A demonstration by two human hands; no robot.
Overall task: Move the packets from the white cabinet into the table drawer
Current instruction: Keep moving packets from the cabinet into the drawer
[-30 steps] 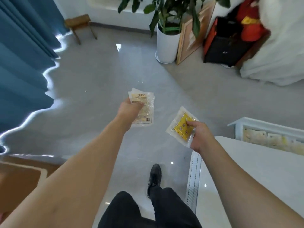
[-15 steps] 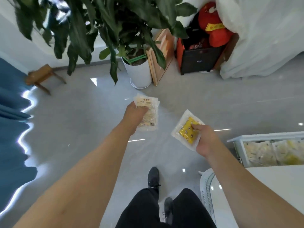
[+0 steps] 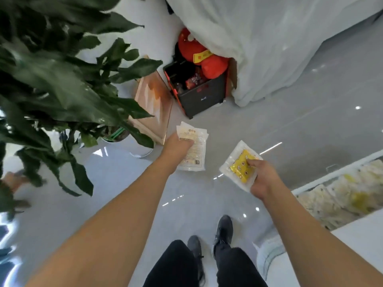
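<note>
We see two sets of packets held out over the grey floor [image 3: 300, 129]. The left hand [image 3: 177, 147] grips a small stack of pale, translucent packets [image 3: 193, 151]; the top one shows its printed back, a cream label with small dark text and a dark mark near its lower corner. The thumb lies across the label and the fingers curl out of sight behind the stack, so this grip is clenched on the packets. The right hand [image 3: 262, 177] pinches a clear packet [image 3: 240, 165] by its lower edge; inside it sits a bright yellow square with small printed figures, ringed by a milky sealed border. That packet tilts up and away from the grip, toward the left hand.

Just to the right of the right grip, the open white drawer [image 3: 323, 180] holds more packets [image 3: 339, 201], whitish with yellow patches, blurred. The white desk [image 3: 362, 235] top lies below it, by the right forearm.

Beyond the left grip stand a potted plant [image 3: 62, 79] in a white pot, a leaning wooden frame [image 3: 153, 104] and a black box [image 3: 203, 94] with red plush inside. A white cloth [image 3: 269, 38] hangs farther off.
</note>
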